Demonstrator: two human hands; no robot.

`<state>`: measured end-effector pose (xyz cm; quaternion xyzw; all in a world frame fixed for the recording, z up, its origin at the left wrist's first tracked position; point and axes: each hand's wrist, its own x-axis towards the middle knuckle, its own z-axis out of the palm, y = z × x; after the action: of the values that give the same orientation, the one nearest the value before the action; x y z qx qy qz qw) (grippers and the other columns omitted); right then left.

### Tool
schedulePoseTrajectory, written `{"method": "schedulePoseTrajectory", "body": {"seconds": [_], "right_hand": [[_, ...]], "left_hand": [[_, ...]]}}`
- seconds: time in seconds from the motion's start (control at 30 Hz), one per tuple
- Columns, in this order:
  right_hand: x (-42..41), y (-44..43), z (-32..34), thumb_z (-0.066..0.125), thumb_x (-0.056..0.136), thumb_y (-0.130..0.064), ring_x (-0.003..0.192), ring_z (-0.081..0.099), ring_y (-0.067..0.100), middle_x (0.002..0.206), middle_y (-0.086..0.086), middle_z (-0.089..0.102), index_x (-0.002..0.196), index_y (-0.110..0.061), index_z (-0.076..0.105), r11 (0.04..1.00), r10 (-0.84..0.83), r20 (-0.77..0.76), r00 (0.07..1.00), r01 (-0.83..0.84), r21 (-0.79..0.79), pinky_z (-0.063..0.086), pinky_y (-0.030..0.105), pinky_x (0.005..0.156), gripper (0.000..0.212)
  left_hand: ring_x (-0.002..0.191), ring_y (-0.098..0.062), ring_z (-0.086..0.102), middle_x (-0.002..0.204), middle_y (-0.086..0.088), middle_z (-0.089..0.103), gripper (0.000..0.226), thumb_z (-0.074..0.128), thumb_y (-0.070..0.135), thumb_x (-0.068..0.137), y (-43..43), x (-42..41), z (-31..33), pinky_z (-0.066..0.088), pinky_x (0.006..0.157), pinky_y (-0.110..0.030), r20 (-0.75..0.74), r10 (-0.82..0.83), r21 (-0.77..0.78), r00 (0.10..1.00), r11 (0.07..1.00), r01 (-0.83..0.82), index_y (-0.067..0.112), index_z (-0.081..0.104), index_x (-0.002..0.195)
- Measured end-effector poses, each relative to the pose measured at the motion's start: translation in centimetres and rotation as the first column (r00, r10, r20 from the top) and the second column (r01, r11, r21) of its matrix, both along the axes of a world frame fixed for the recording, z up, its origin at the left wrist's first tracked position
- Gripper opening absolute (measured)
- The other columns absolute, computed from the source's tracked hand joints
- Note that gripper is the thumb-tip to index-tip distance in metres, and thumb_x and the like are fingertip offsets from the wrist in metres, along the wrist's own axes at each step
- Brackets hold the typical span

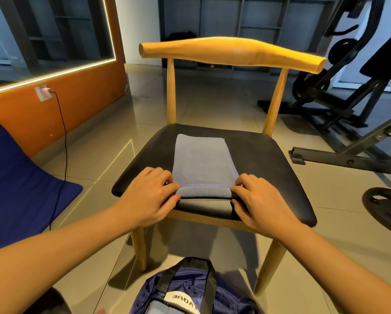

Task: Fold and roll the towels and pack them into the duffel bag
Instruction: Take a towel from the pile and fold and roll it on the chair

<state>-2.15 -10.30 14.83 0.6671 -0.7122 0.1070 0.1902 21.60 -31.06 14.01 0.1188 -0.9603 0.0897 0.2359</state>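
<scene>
Black seat (269,173) under towel (201,162), tiled floor (212,98)

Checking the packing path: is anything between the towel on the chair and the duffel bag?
Nothing visible does. The left hand and right hand pinch the towel on the chair seat; the duffel bag sits on the floor right below.

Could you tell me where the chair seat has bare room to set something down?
Bare seat flanks the towel, wider on the right, plus a narrow strip between its far end and the backrest posts. The near edge is crowded: left hand and right hand grip the towel there.
</scene>
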Motion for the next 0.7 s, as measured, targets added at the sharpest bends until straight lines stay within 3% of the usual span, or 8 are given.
{"method": "schedulePoseTrajectory", "body": {"seconds": [0.1,0.23,0.33,0.47,0.63,0.7], "right_hand": [[0.0,0.1,0.1,0.063,0.095,-0.036,0.086,0.055,0.02,0.108,-0.001,0.06,0.106,-0.019,0.067,1.0,-0.001,0.026,1.0,0.001,-0.014,0.051,0.033,0.067,0.02],[-0.1,-0.8,0.6,0.058,0.1,-0.029,0.078,0.052,0.022,0.099,0.002,0.057,0.102,-0.017,0.065,0.999,-0.051,0.071,0.996,0.051,-0.003,0.046,0.035,0.062,0.014],[-0.3,-1.3,1.6,0.043,0.106,-0.034,0.081,0.048,0.019,0.102,-0.001,0.05,0.106,-0.021,0.059,0.99,-0.113,0.139,0.984,0.099,0.103,0.048,0.037,0.07,0.021],[-0.5,-2.4,2.6,0.032,0.108,-0.034,0.084,0.048,0.021,0.094,0.0,0.046,0.091,-0.014,0.058,0.951,-0.216,0.225,0.95,0.153,0.268,0.047,0.041,0.076,0.037],[-0.7,-3.4,2.9,0.041,0.104,-0.041,0.08,0.052,0.02,0.087,-0.001,0.049,0.079,-0.017,0.059,0.932,-0.312,0.29,0.905,0.231,0.281,0.048,0.039,0.07,0.04],[-0.8,-3.1,3.0,0.054,0.099,-0.045,0.076,0.053,0.014,0.088,-0.005,0.051,0.082,-0.022,0.059,0.96,-0.273,0.342,0.899,0.229,0.163,0.049,0.035,0.067,0.029]], "left_hand": [[0.096,-0.013,0.056,0.105,0.005,0.062,0.046,0.04,0.06,0.097,-0.1,-0.1,-0.1,0.047,0.088,-0.031,0.016,0.041,0.015,0.999,0.999,-0.042,0.028,0.07,0.111],[0.097,-0.007,0.047,0.107,0.01,0.055,0.048,0.031,0.058,0.101,0.0,-1.0,0.2,0.035,0.087,-0.025,-0.008,0.128,0.216,0.992,0.968,-0.124,0.029,0.068,0.111],[0.1,-0.006,0.043,0.108,0.012,0.05,0.038,0.033,0.048,0.106,0.1,-1.4,0.5,0.031,0.089,-0.026,0.009,0.185,0.348,0.983,0.921,-0.176,0.029,0.065,0.111],[0.097,-0.008,0.04,0.105,0.009,0.048,0.036,0.033,0.039,0.107,-0.1,-1.9,0.9,0.03,0.084,-0.029,0.107,0.229,0.379,0.967,0.89,-0.253,0.024,0.066,0.103],[0.082,-0.011,0.05,0.08,0.007,0.058,0.037,0.055,0.047,0.096,-1.3,-2.4,1.5,0.038,0.079,-0.031,0.069,0.371,0.464,0.926,0.81,-0.359,0.023,0.066,0.07],[0.083,-0.01,0.055,0.084,0.012,0.059,0.023,0.066,0.048,0.091,-1.7,-2.1,2.1,0.045,0.081,-0.032,0.011,0.329,0.53,0.944,0.799,-0.284,0.03,0.062,0.078]]}}
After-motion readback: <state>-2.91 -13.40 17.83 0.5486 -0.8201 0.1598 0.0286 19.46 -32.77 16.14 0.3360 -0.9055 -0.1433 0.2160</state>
